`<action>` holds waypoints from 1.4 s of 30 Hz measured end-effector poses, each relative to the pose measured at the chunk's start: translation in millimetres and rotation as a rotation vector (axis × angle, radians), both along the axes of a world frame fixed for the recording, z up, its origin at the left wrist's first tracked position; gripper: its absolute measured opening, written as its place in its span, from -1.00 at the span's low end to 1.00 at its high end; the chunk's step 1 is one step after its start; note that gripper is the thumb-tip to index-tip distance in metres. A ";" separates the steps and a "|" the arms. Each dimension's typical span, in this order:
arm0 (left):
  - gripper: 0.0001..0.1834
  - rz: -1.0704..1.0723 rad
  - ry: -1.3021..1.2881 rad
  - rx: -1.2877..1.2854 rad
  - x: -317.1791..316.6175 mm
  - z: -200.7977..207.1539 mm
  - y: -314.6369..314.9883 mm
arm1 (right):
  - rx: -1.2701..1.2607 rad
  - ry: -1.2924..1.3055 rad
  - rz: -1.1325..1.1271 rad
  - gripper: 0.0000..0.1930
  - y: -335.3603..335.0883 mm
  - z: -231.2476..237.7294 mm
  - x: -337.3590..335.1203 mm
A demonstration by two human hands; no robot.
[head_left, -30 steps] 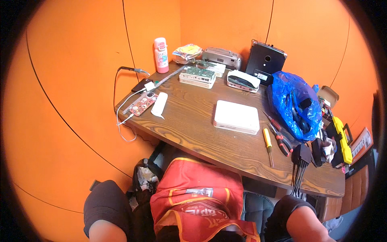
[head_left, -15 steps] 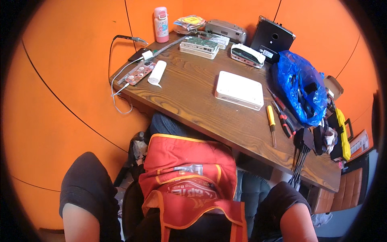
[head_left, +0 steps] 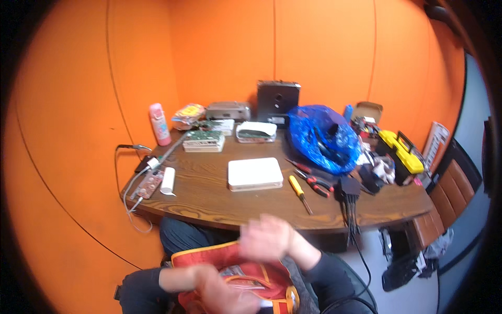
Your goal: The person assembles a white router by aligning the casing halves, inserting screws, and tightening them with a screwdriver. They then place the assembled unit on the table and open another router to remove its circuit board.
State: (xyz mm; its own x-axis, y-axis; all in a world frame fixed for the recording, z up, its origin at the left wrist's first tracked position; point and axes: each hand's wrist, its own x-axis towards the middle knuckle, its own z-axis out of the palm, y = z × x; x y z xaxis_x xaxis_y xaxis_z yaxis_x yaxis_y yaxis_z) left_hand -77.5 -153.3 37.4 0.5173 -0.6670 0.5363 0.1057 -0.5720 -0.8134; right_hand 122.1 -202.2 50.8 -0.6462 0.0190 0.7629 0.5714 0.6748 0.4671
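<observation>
My left hand (head_left: 222,290) is low over the red apron (head_left: 201,255) on my lap, smeared by motion. A little farther off and to the right, my right hand (head_left: 267,238) hangs between the apron and the table's front edge, blurred as well. Neither set of fingers shows clearly, and I make out nothing held. Nearest to them on the table lies a flat white box-shaped device (head_left: 255,172). To its right rest a yellow-handled screwdriver (head_left: 299,192) and red-and-black pliers (head_left: 316,184).
On the brown wooden table (head_left: 209,201) stand a blue plastic bag (head_left: 321,138), a black cable bundle (head_left: 349,196) and a yellow-and-black toolbox (head_left: 402,152) at right. Opened devices with green boards (head_left: 204,140) sit behind; a phone (head_left: 150,184) and pink bottle (head_left: 159,125) are left.
My view has tilted up, showing more wall and table. Both hands have come into view, raised in front of the apron; before, only the arms showed. The table items appear unmoved.
</observation>
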 end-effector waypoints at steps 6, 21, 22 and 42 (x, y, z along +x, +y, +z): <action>-0.69 0.127 0.144 -0.881 13.5 -6.9 50.3 | -0.310 0.522 -0.663 -0.71 7.2 -46.1 63.0; -0.44 0.741 0.132 -1.852 92.1 -44.0 197.8 | -0.707 0.528 -1.039 -0.67 118.4 -68.5 138.9; -0.46 0.684 0.172 -1.891 96.1 -43.0 203.5 | -0.674 0.561 -0.982 -0.74 127.0 -65.5 138.7; -0.36 -0.922 -0.276 -2.472 167.3 -19.2 262.0 | -0.795 1.294 -0.242 -0.57 163.2 -25.2 148.0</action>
State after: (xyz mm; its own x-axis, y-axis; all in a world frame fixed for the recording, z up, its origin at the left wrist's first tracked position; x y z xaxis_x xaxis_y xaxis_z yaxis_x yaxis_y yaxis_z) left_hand 89.8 108.7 18.2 0.4595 0.8562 0.2361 -0.5747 0.0839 0.8140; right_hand 270.2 -39.0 25.6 0.5082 0.6836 0.5239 0.4182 0.3358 -0.8440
